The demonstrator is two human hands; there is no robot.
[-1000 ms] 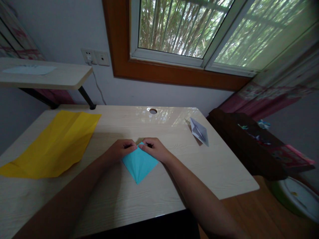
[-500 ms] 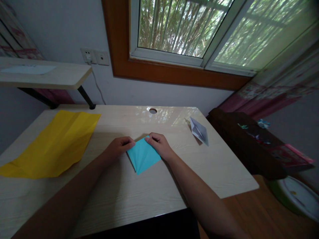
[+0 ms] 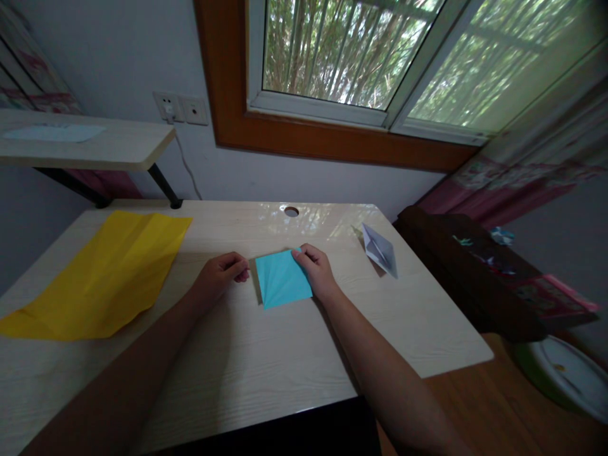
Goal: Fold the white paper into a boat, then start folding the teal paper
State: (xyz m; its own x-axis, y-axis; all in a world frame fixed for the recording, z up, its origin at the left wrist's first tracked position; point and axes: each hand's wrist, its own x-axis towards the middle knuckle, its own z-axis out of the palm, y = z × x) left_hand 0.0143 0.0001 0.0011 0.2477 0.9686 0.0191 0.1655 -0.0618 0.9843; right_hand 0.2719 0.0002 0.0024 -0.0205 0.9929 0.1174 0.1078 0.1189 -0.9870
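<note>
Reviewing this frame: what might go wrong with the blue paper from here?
Only the right hand grips the folded blue paper, at its far right corner; the left hand sits just beside it, seemingly off the sheet, so the paper may pivot or slide on the glossy table. A one-corner pinch could also bend that corner or skew the existing creases.

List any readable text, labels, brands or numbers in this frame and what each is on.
None readable.
Blue folded paper, yellow sheet, white folded paper: plain, no print.
Wall sockets: no legible marking.
Dark box to the right of the desk: coloured patterns, too blurred to read.
Sheet on the shelf: no text can be made out.
</note>
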